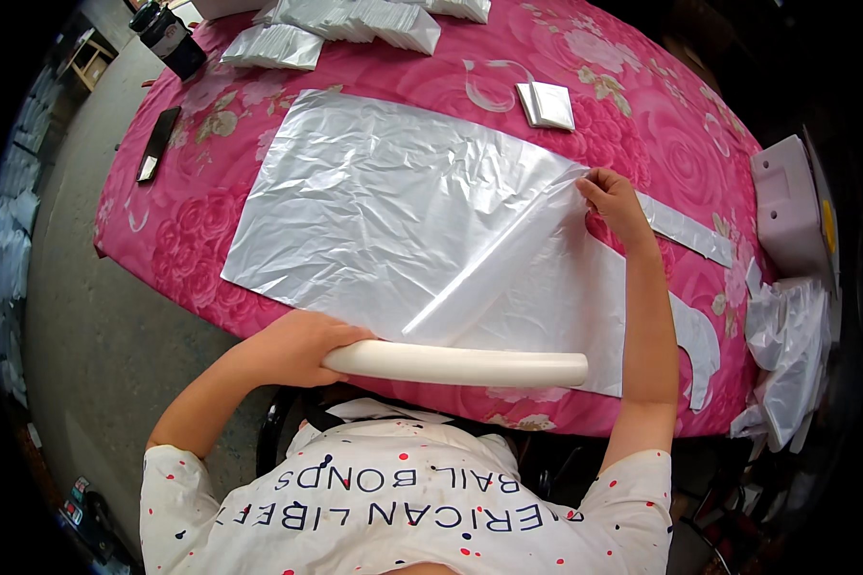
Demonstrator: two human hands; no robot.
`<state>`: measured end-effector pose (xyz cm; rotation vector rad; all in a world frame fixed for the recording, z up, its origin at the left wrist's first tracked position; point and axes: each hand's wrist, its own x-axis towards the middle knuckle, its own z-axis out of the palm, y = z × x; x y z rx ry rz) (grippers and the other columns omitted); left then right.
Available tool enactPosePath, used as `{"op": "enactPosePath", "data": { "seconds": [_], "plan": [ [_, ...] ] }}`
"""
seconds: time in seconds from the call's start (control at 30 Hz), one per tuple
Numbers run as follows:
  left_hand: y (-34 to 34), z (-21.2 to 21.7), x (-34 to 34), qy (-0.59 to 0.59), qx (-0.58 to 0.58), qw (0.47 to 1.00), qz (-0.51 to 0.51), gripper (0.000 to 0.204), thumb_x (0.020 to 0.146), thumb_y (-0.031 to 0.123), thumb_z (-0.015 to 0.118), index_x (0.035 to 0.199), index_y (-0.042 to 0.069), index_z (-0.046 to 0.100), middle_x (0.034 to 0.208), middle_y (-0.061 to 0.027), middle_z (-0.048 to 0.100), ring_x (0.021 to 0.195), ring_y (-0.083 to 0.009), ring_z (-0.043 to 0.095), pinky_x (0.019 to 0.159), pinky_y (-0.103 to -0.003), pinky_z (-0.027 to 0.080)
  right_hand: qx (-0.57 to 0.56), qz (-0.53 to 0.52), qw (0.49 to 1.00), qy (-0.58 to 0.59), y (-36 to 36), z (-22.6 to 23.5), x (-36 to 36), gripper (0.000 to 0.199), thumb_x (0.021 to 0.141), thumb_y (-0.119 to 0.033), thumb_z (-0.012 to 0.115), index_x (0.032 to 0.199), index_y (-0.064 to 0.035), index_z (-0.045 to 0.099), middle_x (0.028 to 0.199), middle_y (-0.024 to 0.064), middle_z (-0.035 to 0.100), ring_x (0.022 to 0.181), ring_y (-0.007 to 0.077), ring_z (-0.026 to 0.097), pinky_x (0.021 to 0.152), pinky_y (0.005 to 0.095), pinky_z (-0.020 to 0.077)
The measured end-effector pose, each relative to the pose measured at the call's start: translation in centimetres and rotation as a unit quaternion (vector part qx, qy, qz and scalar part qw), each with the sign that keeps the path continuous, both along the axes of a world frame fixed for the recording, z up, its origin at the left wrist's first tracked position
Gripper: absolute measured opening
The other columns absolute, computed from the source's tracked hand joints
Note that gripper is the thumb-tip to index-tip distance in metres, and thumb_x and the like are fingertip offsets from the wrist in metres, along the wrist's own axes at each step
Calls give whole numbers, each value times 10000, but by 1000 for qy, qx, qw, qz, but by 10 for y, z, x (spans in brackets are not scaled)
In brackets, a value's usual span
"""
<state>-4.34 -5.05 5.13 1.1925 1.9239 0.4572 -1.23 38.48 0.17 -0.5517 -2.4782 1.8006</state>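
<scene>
A wide silvery plastic sheet [364, 182], creased all over, lies across the table in front of me. Its right part is folded up in a slanting, whitish translucent flap [494, 264]. At the flap's far right corner, my right hand [612, 203] is closed, pinching the film between thumb and fingers. Along the near table edge rests a long white tube [460, 366], roughly parallel to that edge. My left hand [302, 347] is closed around its left end, fingers partly hidden. The tube's right end is free.
A pink floral cloth [201, 240] covers the table. Stacks of folded silvery packets [374, 24] and a dark jar [168, 40] stand far left, with a black phone-like object [158, 144] nearer. Small white squares [547, 105] lie beyond the sheet. Silvery strips [690, 233], a pale bin [786, 206] and crumpled plastic [786, 355] are at right.
</scene>
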Motion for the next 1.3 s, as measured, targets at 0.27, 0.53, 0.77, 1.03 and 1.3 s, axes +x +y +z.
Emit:
{"op": "enactPosePath", "data": {
  "seconds": [0.27,0.53,0.77,1.03,1.3],
  "plan": [
    [72,-45,4,235,373,887,-139,479,778,238,647,1174,14,499,999,-117,578,926,-271,568,834,-373,465,61,68,994,-64,-25,4,-27,161,842,-185,622,822,-26,604,673,-48,508,612,44,431,542,221,356],
    [64,-77,35,203,248,921,-219,837,838,585,404,1343,-72,286,1430,-220,258,1341,-315,247,1097,-421,184,103,83,988,-84,-24,15,-42,187,828,-208,635,855,-24,619,700,-27,548,635,57,470,565,228,384],
    [66,-75,49,227,251,923,-185,849,831,603,393,1336,-73,300,1426,-220,270,1334,-314,264,1086,-433,196,143,-58,987,51,-32,20,-15,269,846,-243,623,947,6,620,775,41,622,687,114,549,633,255,442],
    [66,-80,65,225,238,932,-153,875,826,630,366,1346,-70,289,1433,-216,257,1342,-312,247,1089,-430,178,372,163,906,119,-163,10,100,440,752,-126,660,1174,-60,556,1050,128,575,957,299,533,844,381,433],
    [66,-77,52,136,277,933,-183,870,831,605,404,1363,-66,251,1454,-202,218,1366,-303,186,1099,-433,138,499,-104,860,40,-36,-8,110,475,783,-54,608,1248,-75,512,1061,141,571,967,318,530,834,382,439]
  ]
}}
